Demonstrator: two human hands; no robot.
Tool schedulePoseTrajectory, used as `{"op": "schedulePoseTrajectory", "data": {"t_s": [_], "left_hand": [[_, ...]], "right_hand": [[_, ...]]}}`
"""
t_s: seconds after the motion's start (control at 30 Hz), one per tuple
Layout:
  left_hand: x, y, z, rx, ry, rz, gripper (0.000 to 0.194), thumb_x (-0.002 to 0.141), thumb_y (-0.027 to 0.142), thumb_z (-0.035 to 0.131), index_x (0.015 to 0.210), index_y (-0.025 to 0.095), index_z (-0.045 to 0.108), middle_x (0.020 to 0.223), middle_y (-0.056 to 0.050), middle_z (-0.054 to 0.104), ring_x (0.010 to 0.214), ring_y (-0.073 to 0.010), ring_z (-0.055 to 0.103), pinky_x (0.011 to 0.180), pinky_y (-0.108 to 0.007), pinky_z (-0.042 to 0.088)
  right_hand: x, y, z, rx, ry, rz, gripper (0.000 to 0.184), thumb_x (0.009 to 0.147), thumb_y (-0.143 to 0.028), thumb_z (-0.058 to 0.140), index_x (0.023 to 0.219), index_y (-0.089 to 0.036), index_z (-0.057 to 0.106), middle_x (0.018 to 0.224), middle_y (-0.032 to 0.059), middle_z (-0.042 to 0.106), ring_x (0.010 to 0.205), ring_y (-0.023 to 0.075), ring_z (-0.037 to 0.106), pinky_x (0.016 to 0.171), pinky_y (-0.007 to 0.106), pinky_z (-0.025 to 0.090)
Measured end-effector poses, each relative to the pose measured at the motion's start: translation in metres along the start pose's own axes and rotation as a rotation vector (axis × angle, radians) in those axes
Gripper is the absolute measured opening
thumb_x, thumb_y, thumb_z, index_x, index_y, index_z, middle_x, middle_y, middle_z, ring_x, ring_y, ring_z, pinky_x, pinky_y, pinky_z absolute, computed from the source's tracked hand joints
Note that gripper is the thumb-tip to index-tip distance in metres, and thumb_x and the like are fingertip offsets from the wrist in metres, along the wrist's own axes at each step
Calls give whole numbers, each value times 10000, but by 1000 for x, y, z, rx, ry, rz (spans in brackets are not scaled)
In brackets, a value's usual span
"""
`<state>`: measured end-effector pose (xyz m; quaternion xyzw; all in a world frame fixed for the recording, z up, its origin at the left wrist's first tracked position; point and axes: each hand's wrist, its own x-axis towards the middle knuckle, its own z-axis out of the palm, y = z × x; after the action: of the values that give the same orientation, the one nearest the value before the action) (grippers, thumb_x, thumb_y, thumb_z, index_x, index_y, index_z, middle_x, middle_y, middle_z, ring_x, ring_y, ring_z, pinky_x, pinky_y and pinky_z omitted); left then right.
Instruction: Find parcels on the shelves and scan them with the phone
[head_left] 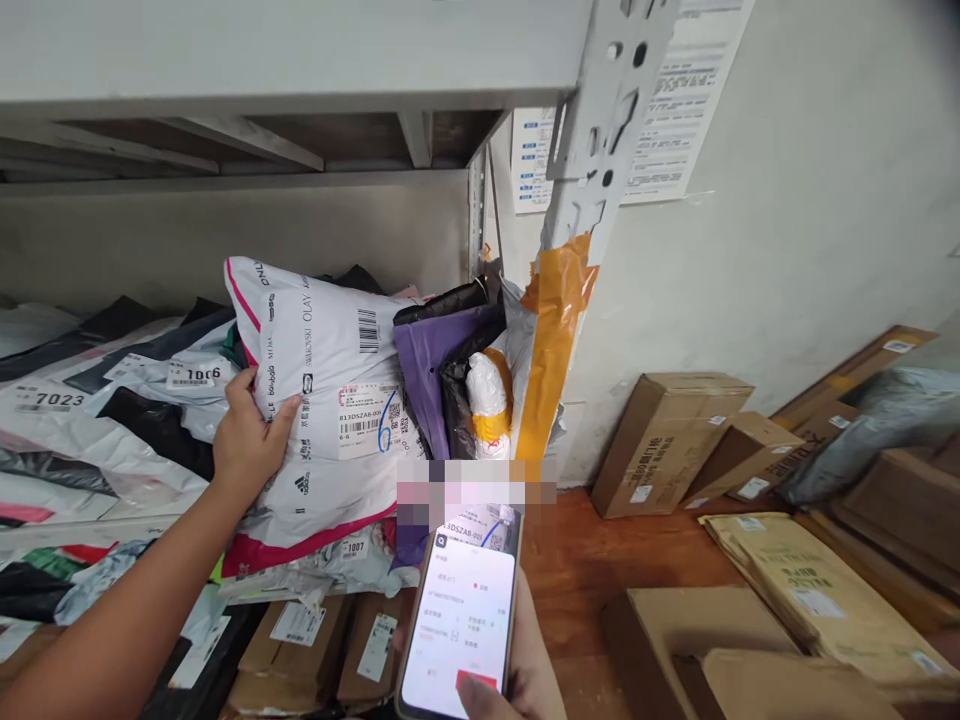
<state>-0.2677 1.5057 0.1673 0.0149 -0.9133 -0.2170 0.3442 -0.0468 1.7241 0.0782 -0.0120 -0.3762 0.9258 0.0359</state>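
Note:
My left hand [251, 430] grips the left edge of a white plastic mailing bag [322, 330] with pink edges, printed brand names and a shipping label. The bag stands tilted up at the front of the shelf, its label facing me. In my right hand [525, 640] is a smartphone [461, 620], its lit screen towards me and my thumb over a red button near the bottom. The top of the screen shows a camera picture of a label. A purple mailing bag [427, 365] and a white wrapped parcel [489, 395] with yellow tape stand just right of the white bag.
Several bagged parcels [60, 400] fill the shelf to the left. Cardboard boxes [289, 650] sit on the level below. A metal post [600, 130] with orange tape [551, 340] rises at the shelf's right end. More boxes [660, 440] lie on the wooden floor by the wall.

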Motion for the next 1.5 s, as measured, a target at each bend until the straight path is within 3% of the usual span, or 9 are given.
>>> {"op": "schedulePoseTrajectory", "data": {"t_s": [0.1,0.27,0.57,0.77,1.5], "left_hand": [[0,-1,1,12,13,8,739,811,538,429,1362,63,301,1258,-223,532,989,-425,600,795,-484,472],[0,-2,1,26,26,27,727,809,537,430,1355,75,298,1312,-208,502,1001,-401,600,797,-467,482],[0,-1,0,-32,3,2,759,773,522,452,1360,76,271,1306,-240,484,1059,-460,557,853,-577,443],[0,-1,1,-18,-3,6,757,782,534,452,1357,77,269,1292,-232,501,1053,-443,567,844,-549,457],[0,0,1,-26,13,35,773,768,544,433,1355,61,291,1317,-241,475,1061,-454,559,835,-564,461]], "right_hand": [[1,-6,-7,-58,-48,97,1165,693,-448,751,1430,-245,-129,974,103,717,797,309,695,540,356,529],[7,-15,-9,-74,-130,95,1104,739,-381,741,1441,-252,-102,966,82,698,607,205,637,492,315,519],[14,-18,-4,-55,-156,86,1101,739,-326,753,1451,-250,-84,1074,95,693,870,269,676,439,255,518],[19,-12,-9,-30,-221,61,1110,761,-338,732,1436,-253,-145,1046,98,698,877,272,680,417,245,502],[20,-17,-4,-77,-205,94,1054,759,-333,727,1440,-272,-75,1012,80,698,744,236,685,493,284,526]]}}
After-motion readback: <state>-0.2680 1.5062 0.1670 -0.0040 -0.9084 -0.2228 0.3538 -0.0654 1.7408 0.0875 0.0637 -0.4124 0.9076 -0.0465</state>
